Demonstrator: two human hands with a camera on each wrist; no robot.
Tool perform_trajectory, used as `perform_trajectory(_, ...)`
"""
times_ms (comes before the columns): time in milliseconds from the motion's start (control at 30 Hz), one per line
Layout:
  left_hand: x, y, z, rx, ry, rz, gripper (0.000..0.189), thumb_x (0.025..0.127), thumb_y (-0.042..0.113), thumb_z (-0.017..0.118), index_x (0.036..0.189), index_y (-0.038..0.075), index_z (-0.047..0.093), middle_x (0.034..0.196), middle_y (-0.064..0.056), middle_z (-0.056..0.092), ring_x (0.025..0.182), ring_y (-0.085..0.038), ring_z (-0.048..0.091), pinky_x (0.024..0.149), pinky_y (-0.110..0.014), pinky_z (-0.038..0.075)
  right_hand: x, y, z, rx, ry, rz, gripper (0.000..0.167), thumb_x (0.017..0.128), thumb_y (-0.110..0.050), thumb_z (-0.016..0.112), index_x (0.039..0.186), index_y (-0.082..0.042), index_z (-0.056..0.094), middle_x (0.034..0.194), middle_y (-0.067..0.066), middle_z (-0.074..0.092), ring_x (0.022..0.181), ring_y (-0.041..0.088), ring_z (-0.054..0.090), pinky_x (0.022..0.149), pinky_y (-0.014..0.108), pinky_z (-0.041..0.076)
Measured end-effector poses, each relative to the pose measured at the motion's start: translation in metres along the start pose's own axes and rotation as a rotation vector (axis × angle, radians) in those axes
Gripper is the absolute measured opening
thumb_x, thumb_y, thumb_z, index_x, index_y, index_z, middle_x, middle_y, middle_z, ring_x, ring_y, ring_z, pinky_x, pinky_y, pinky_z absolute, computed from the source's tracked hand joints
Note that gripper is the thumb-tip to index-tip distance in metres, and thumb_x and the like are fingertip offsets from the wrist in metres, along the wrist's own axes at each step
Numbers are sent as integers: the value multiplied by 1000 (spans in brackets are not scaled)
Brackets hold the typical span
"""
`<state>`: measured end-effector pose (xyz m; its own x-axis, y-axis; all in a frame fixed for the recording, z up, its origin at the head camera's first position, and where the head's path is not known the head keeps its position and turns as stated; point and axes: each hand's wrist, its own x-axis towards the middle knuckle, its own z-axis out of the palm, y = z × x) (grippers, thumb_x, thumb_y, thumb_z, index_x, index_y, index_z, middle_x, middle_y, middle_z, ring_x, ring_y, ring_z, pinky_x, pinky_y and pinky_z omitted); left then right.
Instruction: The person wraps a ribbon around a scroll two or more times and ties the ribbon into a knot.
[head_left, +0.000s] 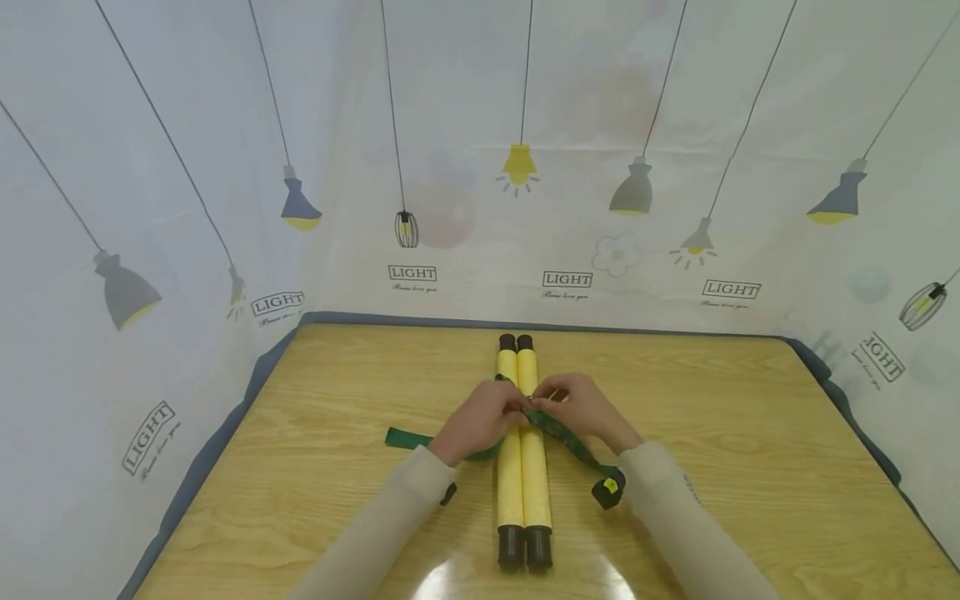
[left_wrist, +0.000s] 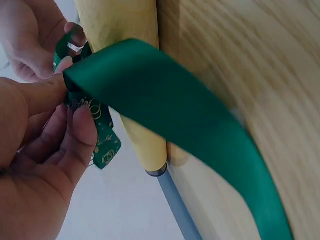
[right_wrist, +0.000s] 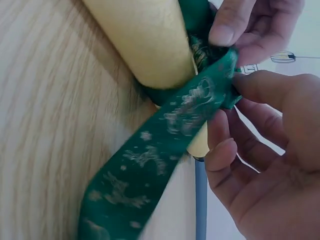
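Note:
Two yellow tubes [head_left: 511, 483] with black end caps lie side by side on the wooden table. A green ribbon [head_left: 564, 435] with pale print is wrapped around them near the middle. My left hand [head_left: 483, 418] pinches the ribbon between thumb and fingers right over the tubes; a plain green length [left_wrist: 165, 95] trails from it. Close beside it, my right hand [head_left: 583, 407] pinches the ribbon too, and a printed length [right_wrist: 150, 145] hangs down from those fingers. The crossing of the ribbon is partly hidden behind the fingertips.
The wooden table [head_left: 337, 383] has a blue-grey edge strip along its back and sides. White curtain walls [head_left: 480, 100] printed with lamps surround it on three sides. A small dark object with a yellow mark [head_left: 608, 488] is at the right wrist.

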<state>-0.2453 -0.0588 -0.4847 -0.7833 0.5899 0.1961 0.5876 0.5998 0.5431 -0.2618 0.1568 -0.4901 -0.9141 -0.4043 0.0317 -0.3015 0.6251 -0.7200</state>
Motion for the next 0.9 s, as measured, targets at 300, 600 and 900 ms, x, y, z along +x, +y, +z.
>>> perform_trajectory(300, 7, -1, 6, -77, 79, -58, 9, 94, 14, 74, 95, 8, 81, 91, -5, 77, 78, -7, 67, 67, -16, 54, -5, -1, -3, 87, -8, 29, 18, 102, -28, 66, 110, -17, 76, 110, 1, 76, 113, 27, 68, 97, 49, 55)
perform_trajectory(600, 10, 1, 14, -130, 138, -139, 4, 95, 8, 72, 91, 7, 71, 87, -4, 72, 73, -6, 63, 62, -18, 53, -7, 0, -2, 192, -28, 120, 18, 102, -28, 65, 115, -18, 74, 118, 4, 75, 103, 21, 69, 86, 38, 57)
perform_trajectory(900, 13, 3, 26, -82, 237, -210, 15, 94, 8, 74, 93, 11, 59, 87, -3, 67, 73, -7, 59, 60, -17, 49, -10, -1, -3, 376, -97, 156, 22, 104, -25, 61, 121, -13, 70, 104, 10, 75, 86, 27, 67, 71, 35, 56)
